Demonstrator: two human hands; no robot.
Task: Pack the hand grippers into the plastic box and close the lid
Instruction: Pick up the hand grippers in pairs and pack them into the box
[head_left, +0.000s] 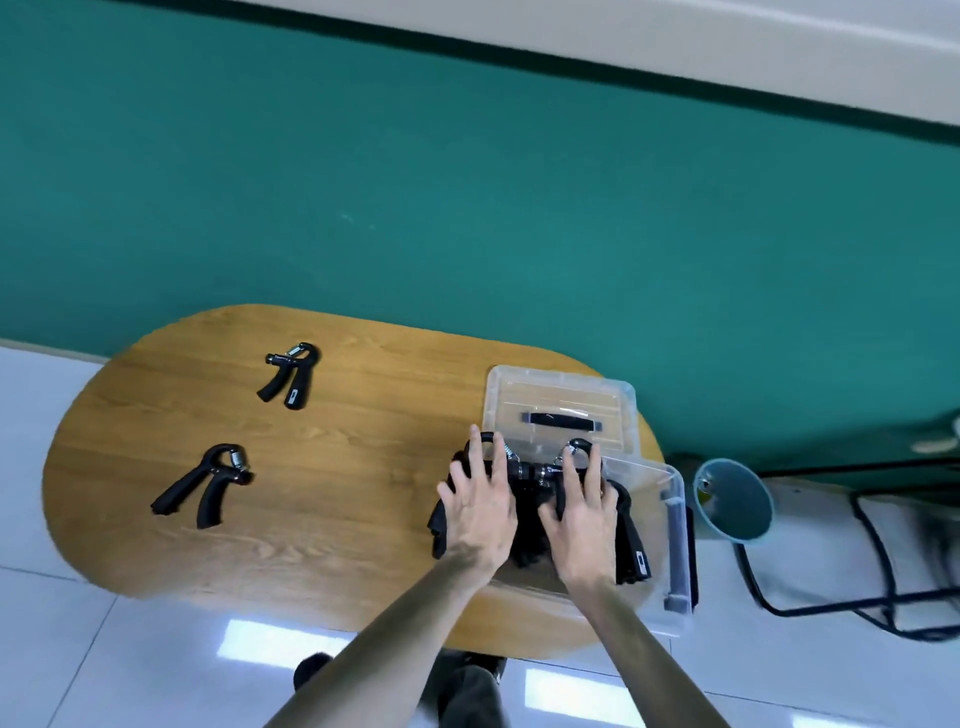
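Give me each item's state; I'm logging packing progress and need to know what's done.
Plastic box: open, holding several hand grippers.
Lid: off, lying flat on the table behind the box.
Far gripper: loose on the table, unpacked.
Near gripper: loose on the table, unpacked.
Left hand: spread flat on the box's grippers.
Right hand: likewise.
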